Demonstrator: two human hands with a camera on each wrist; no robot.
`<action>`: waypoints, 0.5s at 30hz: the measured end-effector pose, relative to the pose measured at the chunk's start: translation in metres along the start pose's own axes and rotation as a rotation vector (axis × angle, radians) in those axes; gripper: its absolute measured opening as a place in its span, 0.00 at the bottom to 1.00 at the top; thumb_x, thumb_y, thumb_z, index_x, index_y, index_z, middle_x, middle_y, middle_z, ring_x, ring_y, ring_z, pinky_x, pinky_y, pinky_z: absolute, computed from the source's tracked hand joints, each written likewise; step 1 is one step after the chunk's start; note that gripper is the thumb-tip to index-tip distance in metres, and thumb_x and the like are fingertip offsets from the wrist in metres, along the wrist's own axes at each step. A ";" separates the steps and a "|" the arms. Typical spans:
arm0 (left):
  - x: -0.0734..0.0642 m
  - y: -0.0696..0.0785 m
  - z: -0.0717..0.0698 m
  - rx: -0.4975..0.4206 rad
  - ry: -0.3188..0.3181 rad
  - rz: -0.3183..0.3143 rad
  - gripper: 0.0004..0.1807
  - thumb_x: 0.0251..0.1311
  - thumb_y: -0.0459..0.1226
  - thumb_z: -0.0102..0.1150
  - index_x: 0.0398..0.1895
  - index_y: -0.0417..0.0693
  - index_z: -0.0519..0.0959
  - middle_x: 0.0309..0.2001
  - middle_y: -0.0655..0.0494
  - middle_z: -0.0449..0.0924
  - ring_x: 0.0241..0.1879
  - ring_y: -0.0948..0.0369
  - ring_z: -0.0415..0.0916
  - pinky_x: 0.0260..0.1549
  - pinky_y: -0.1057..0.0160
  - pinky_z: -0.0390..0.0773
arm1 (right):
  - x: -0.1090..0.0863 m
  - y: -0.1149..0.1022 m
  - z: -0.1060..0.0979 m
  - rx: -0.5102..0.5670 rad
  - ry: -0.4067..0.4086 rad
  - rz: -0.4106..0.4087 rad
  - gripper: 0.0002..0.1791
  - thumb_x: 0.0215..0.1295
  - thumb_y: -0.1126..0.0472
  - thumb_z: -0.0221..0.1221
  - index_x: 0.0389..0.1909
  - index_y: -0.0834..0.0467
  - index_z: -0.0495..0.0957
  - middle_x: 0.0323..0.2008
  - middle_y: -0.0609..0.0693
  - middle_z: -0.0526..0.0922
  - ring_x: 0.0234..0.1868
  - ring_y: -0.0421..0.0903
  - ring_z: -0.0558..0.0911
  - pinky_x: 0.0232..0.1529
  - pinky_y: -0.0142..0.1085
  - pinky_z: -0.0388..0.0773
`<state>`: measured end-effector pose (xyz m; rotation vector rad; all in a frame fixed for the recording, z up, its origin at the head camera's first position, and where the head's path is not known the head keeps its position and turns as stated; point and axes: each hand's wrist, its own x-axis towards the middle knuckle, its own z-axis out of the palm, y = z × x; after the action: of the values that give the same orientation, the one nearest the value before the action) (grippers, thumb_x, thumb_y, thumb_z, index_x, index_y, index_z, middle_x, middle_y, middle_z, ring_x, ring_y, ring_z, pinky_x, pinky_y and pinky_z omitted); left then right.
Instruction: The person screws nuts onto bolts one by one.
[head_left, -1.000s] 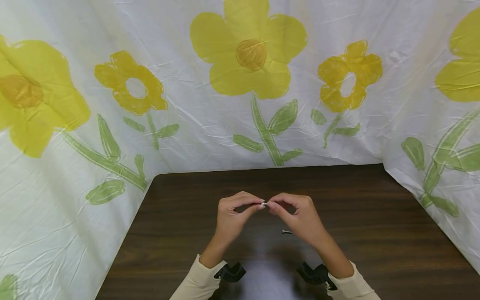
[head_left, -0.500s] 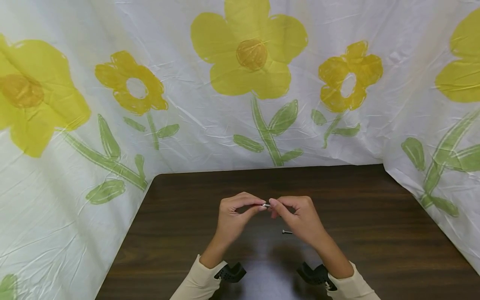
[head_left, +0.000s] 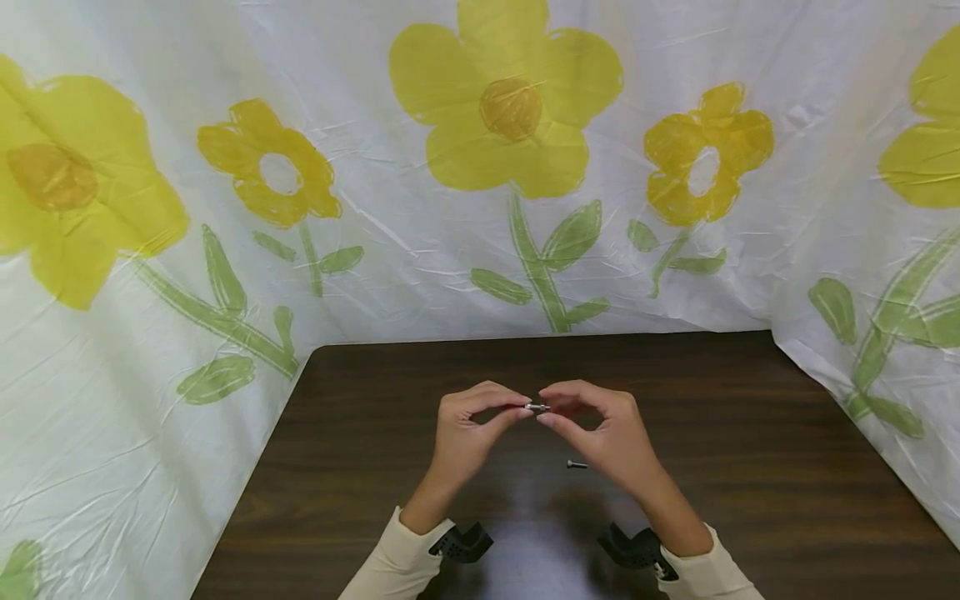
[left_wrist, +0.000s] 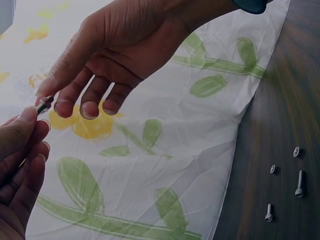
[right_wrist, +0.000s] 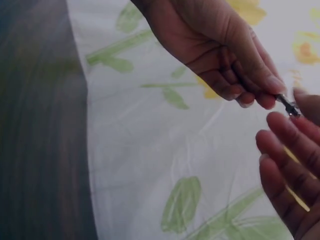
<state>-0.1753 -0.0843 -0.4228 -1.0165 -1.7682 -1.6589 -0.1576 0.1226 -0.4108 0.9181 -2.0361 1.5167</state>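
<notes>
My left hand [head_left: 463, 429] pinches a small metal bolt [head_left: 537, 407] between thumb and fingertips, above the table. The bolt points across toward my right hand [head_left: 617, 429]. In the right wrist view, a wider nut-like piece [right_wrist: 291, 108] shows near the bolt's free end. My right thumb and index finger stand parted around that end; its other fingers are loosely bent. Whether a right fingertip touches the metal is hard to tell. Another bolt [head_left: 577, 464] lies on the table below my right hand.
On the dark wooden table [head_left: 360, 467], the left wrist view shows a longer bolt [left_wrist: 299, 185], a shorter bolt [left_wrist: 269, 213] and two small nut-like pieces, one the upper piece [left_wrist: 297, 151]. A white flowered cloth [head_left: 420, 275] hangs behind and at both sides.
My right thumb and index finger were together at the bolt's end and are now parted, showing more of the bolt. My left hand keeps its pinch in nearly the same place.
</notes>
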 end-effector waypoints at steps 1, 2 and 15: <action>0.000 0.000 0.000 -0.001 -0.002 0.000 0.09 0.51 0.22 0.73 0.35 0.38 0.88 0.33 0.48 0.87 0.33 0.57 0.84 0.33 0.62 0.84 | 0.000 0.000 -0.001 -0.003 0.008 -0.019 0.17 0.54 0.74 0.73 0.43 0.56 0.86 0.34 0.46 0.89 0.32 0.40 0.86 0.31 0.32 0.83; 0.001 0.000 0.000 -0.002 -0.004 -0.002 0.09 0.51 0.22 0.73 0.35 0.38 0.88 0.33 0.48 0.87 0.34 0.57 0.84 0.34 0.62 0.84 | 0.000 0.000 -0.001 0.000 0.015 -0.038 0.17 0.53 0.75 0.73 0.43 0.57 0.86 0.34 0.47 0.89 0.32 0.40 0.86 0.31 0.32 0.83; 0.000 0.001 0.002 0.000 0.000 -0.006 0.10 0.50 0.21 0.73 0.35 0.38 0.88 0.33 0.47 0.88 0.34 0.57 0.84 0.33 0.62 0.84 | 0.001 0.001 0.001 0.001 0.022 -0.032 0.07 0.62 0.68 0.70 0.39 0.55 0.88 0.33 0.51 0.89 0.31 0.40 0.87 0.32 0.29 0.82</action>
<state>-0.1744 -0.0822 -0.4229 -1.0123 -1.7733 -1.6621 -0.1587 0.1222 -0.4113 0.9263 -1.9959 1.5046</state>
